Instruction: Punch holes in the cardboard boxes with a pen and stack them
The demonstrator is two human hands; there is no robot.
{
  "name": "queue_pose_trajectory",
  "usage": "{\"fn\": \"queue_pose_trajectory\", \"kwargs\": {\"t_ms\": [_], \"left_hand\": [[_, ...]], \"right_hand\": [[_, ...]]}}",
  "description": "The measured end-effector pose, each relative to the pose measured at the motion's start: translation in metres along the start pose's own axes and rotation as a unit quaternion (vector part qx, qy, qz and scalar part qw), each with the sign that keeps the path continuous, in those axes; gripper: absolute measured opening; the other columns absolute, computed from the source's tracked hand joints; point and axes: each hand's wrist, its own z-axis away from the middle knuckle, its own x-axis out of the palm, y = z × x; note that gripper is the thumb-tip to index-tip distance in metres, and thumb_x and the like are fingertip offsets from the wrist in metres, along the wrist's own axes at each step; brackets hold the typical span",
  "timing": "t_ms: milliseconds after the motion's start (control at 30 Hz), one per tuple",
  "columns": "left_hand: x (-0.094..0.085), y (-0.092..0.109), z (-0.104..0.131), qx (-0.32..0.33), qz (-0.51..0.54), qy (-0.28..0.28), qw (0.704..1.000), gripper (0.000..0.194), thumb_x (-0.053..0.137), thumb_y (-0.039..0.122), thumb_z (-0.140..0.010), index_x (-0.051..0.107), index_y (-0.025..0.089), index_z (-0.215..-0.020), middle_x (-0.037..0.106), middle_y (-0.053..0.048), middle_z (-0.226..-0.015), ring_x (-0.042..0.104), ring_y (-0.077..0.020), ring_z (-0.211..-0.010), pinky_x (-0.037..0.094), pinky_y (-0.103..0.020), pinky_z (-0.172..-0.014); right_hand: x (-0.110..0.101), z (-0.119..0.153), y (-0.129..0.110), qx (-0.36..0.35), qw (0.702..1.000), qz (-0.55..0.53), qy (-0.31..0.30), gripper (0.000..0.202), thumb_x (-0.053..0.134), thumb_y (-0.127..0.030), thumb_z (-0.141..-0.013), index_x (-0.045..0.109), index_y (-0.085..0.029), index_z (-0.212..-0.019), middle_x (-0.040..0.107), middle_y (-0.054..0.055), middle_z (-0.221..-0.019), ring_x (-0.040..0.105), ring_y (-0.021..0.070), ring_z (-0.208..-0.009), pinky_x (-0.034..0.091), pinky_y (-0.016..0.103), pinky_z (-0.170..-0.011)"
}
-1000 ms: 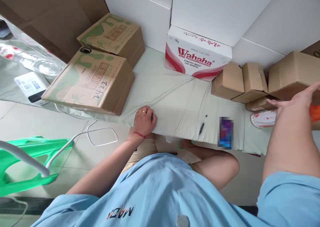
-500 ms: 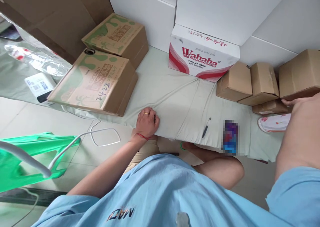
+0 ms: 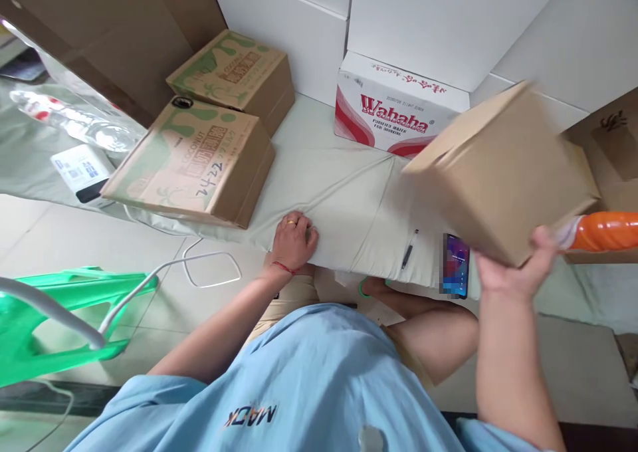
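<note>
A plain brown cardboard box hangs tilted above the right part of the cloth-covered table, blurred by motion. My right hand grips it at its lower near corner, with the thumb on the near side and the other fingers partly hidden beneath. My left hand lies at the table's front edge, its fingers curled into a loose fist; no object shows in it. A pen and a phone, partly pixelated, lie on the cloth between my hands.
Two coconut-drink cartons stand at the left; behind them lie plastic bottles. A Wahaha water carton stands against the wall. An orange bottle-like object and more brown boxes are at the right. A green stool stands lower left.
My right hand has moved left from the row of boxes at the right, and a brown box is now lifted and tilted in it. The orange object has come into view. My left hand stays put.
</note>
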Motion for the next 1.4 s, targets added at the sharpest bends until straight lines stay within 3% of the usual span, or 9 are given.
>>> {"fn": "queue_pose_trajectory", "kwargs": {"t_ms": [133,233,300,433,667,767,900,1133,1400], "left_hand": [[-0.011,0.011,0.022,-0.023,0.136,-0.056,0.989,0.035,0.057,0.053,-0.101,0.064,0.02,-0.11,0.069,-0.014,-0.118,0.064,-0.0309,-0.116,0.052,-0.052,-0.11],[-0.019,0.028,0.051,-0.026,0.267,-0.149,0.952,0.064,0.036,0.07,-0.108,0.06,0.019,-0.138,0.073,-0.014,-0.125,0.071,-0.0269,-0.108,0.06,-0.043,-0.094],[-0.023,0.039,0.066,-0.039,0.358,-0.204,0.91,0.076,0.029,0.077,-0.108,0.052,0.021,-0.154,0.072,-0.015,-0.136,0.072,-0.03,-0.118,0.061,-0.045,-0.097],[-0.033,0.045,0.075,-0.121,0.499,-0.264,0.817,0.095,0.065,0.084,-0.091,0.046,0.027,-0.164,0.064,-0.015,-0.154,0.058,-0.0408,-0.144,0.051,-0.051,-0.115],[-0.059,0.056,0.078,-0.108,0.542,-0.309,0.774,0.106,0.07,0.087,-0.085,0.04,0.031,-0.17,0.055,-0.013,-0.164,0.049,-0.0415,-0.153,0.047,-0.05,-0.118],[-0.067,0.069,0.08,-0.082,0.54,-0.316,0.776,0.098,0.061,0.087,-0.092,0.041,0.032,-0.171,0.048,-0.011,-0.172,0.045,-0.041,-0.157,0.047,-0.05,-0.12],[-0.067,0.078,0.076,-0.042,0.483,-0.316,0.815,0.091,0.056,0.084,-0.097,0.043,0.032,-0.171,0.037,-0.007,-0.18,0.035,-0.0417,-0.164,0.04,-0.054,-0.128],[-0.062,0.079,0.071,-0.114,0.451,-0.329,0.822,0.097,0.035,0.095,-0.095,0.043,0.034,-0.17,0.043,-0.007,-0.177,0.041,-0.0426,-0.16,0.044,-0.055,-0.123],[-0.072,0.085,0.07,-0.068,0.451,-0.351,0.818,0.117,0.073,0.089,-0.082,0.03,0.03,-0.173,0.055,-0.017,-0.16,0.053,-0.0431,-0.148,0.047,-0.053,-0.119]], "right_hand": [[-0.044,0.065,0.049,0.124,0.975,0.172,-0.059,0.054,0.087,-0.042,-0.067,0.08,-0.029,-0.119,0.083,0.002,-0.124,0.075,0.0328,-0.123,0.065,0.048,-0.101],[-0.064,0.086,0.066,0.2,0.949,0.222,-0.096,0.06,0.092,-0.049,-0.065,0.079,-0.026,-0.12,0.083,0.005,-0.121,0.075,0.0355,-0.122,0.063,0.049,-0.101],[-0.068,0.094,0.071,0.222,0.941,0.23,-0.114,0.064,0.094,-0.052,-0.065,0.078,-0.026,-0.121,0.083,0.006,-0.122,0.075,0.0363,-0.122,0.064,0.048,-0.1],[-0.067,0.102,0.075,0.226,0.94,0.226,-0.12,0.067,0.094,-0.055,-0.065,0.078,-0.026,-0.124,0.083,0.004,-0.119,0.075,0.0349,-0.12,0.064,0.047,-0.099],[-0.079,0.094,0.073,0.263,0.94,0.198,-0.094,0.064,0.089,-0.062,-0.068,0.078,-0.026,-0.119,0.085,0.006,-0.113,0.079,0.0352,-0.11,0.065,0.049,-0.095],[-0.089,0.087,0.071,0.26,0.945,0.181,-0.075,0.058,0.083,-0.065,-0.077,0.076,-0.028,-0.121,0.084,0.006,-0.113,0.079,0.0323,-0.101,0.066,0.046,-0.082],[-0.097,0.084,0.069,0.278,0.946,0.162,-0.042,0.062,0.085,-0.061,-0.077,0.074,-0.031,-0.13,0.084,0.005,-0.118,0.079,0.0318,-0.098,0.065,0.044,-0.071],[-0.096,0.087,0.07,0.286,0.947,0.147,-0.029,0.069,0.09,-0.061,-0.07,0.076,-0.028,-0.129,0.083,0.005,-0.12,0.079,0.0322,-0.103,0.067,0.044,-0.078],[-0.098,0.099,0.062,0.235,0.949,0.173,-0.116,0.069,0.086,-0.06,-0.075,0.074,-0.025,-0.133,0.08,0.009,-0.13,0.075,0.0354,-0.119,0.064,0.049,-0.095]]}}
